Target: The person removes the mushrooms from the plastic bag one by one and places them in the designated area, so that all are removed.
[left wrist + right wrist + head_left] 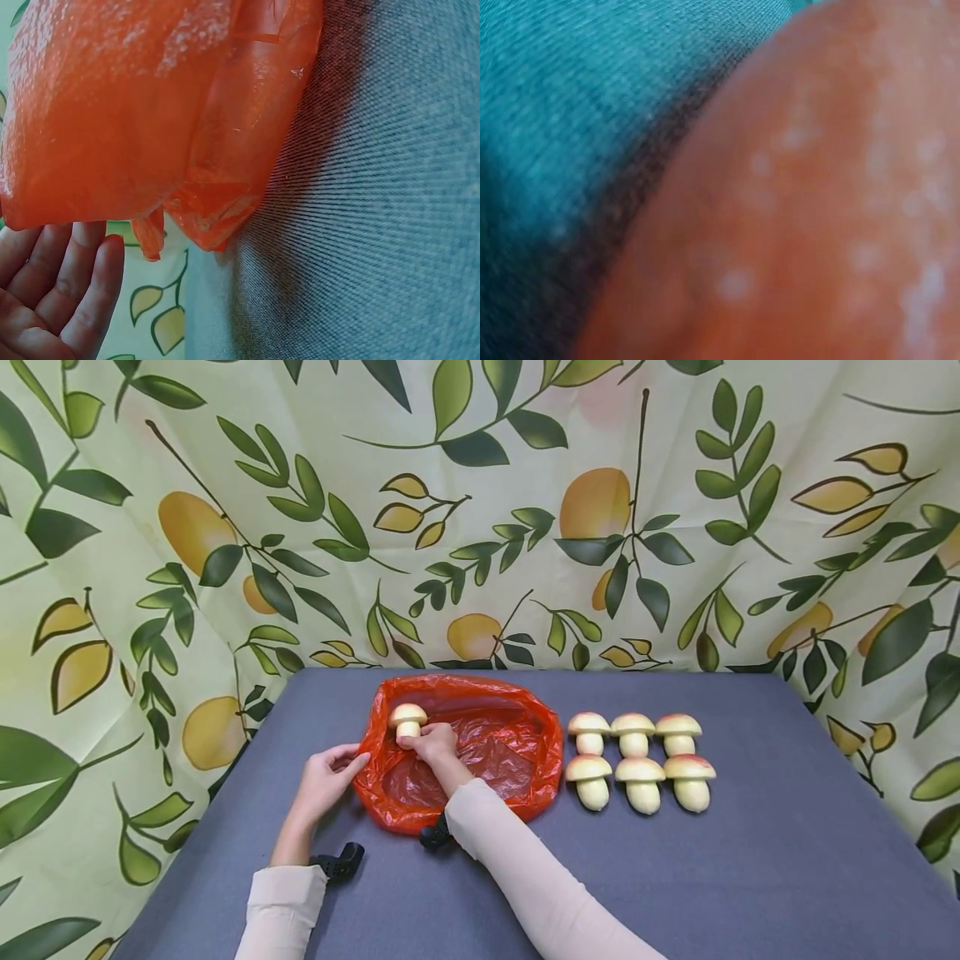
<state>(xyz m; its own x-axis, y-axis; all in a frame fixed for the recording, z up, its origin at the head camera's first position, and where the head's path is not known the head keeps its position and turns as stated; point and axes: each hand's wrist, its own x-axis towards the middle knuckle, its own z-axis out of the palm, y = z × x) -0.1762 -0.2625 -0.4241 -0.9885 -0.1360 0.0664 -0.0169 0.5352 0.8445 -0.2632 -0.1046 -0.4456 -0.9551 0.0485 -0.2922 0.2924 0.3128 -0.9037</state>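
In the head view a red plastic bag (pixel 553 760) stands on the table with its mouth spread wide. My right hand (pixel 438 745) reaches over the front rim and pinches a toy mushroom (pixel 408 716) by its pale stem, cap upward, at the bag's left inner side. At the left rim, my left hand (pixel 324 781) holds the bag's edge between thumb and fingers. From the left wrist, the bag's outer wall (pixel 112 135) covers some fingertips of the left hand (pixel 56 296). Blurred red bag (pixel 795 225) fills much of the right wrist view; neither hand nor mushroom shows there.
Right of the bag, several toy mushrooms lie in two rows, a back row (pixel 633 735) and a front row (pixel 640 783). They lie on a grey-blue cloth-covered table (pixel 787 860). A leaf-patterned curtain (pixel 525 485) hangs behind it and along both sides.
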